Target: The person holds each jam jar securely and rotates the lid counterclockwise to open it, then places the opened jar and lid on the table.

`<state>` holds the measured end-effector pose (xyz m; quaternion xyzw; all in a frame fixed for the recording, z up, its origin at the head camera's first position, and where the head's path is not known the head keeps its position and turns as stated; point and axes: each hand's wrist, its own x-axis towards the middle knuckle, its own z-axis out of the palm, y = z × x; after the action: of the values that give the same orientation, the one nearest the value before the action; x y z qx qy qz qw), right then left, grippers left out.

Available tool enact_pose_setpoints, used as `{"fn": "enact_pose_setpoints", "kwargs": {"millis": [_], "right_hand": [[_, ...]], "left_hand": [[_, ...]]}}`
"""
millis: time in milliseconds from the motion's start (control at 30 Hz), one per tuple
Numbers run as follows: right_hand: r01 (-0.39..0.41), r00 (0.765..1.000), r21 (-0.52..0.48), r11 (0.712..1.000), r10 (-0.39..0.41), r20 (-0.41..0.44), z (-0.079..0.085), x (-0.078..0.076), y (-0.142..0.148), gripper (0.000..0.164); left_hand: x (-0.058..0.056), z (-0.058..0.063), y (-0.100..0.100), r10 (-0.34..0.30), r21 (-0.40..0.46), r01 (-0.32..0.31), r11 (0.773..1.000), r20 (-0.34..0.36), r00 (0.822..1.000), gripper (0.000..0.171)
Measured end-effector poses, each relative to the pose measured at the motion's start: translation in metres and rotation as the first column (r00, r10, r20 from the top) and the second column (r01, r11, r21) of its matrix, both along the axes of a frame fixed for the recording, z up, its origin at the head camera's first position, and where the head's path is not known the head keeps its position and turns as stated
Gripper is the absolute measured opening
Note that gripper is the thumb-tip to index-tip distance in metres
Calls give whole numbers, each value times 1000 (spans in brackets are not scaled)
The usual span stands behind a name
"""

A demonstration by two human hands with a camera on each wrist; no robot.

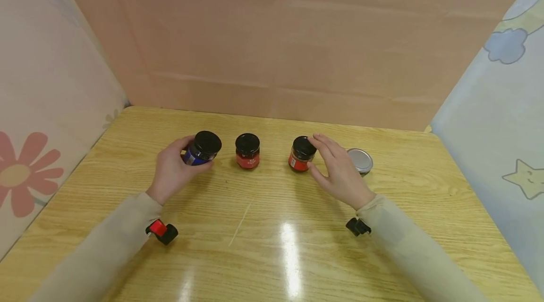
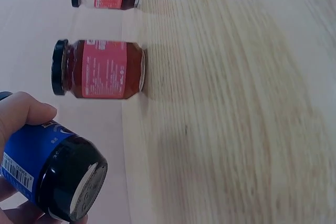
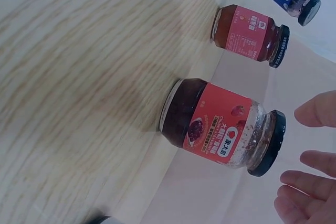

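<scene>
My left hand [image 1: 175, 169] grips a dark jam jar [image 2: 63, 174] with a blue label and black lid. It is lifted off the table and tilted, its base showing in the left wrist view. To its right stands an upright jar [image 1: 248, 151] with a pinkish-red label. My right hand [image 1: 340, 174] is spread beside the strawberry jam jar [image 3: 218, 124], which has a red label and a black lid. In the right wrist view its thumb and fingers [image 3: 310, 174] stand a little apart from that lid, holding nothing.
A jar with a silver lid [image 1: 360, 160] stands right of my right hand, partly hidden by it. The wooden table [image 1: 263, 254] meets a tan backdrop [image 1: 276, 47] behind the jars. Patterned panels [image 1: 510, 117] rise on both sides.
</scene>
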<state>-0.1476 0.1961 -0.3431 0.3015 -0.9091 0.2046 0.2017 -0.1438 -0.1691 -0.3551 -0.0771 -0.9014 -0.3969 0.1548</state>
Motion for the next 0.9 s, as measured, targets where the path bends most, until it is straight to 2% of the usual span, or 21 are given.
{"fn": "enact_pose_setpoints", "kwargs": {"millis": [300, 633, 900], "right_hand": [[-3, 1000, 0, 1000, 3, 5, 1, -1, -2, 55], [-17, 1000, -28, 999, 17, 0, 4, -1, -6, 54], [-50, 996, -79, 996, 55, 68, 11, 3, -12, 55]], "left_hand": [[4, 7, 10, -48, -25, 48, 999, -28, 998, 64], [9, 18, 26, -89, -33, 90, 995, 21, 996, 65], [10, 26, 38, -135, -64, 138, 988, 54, 989, 65]]}}
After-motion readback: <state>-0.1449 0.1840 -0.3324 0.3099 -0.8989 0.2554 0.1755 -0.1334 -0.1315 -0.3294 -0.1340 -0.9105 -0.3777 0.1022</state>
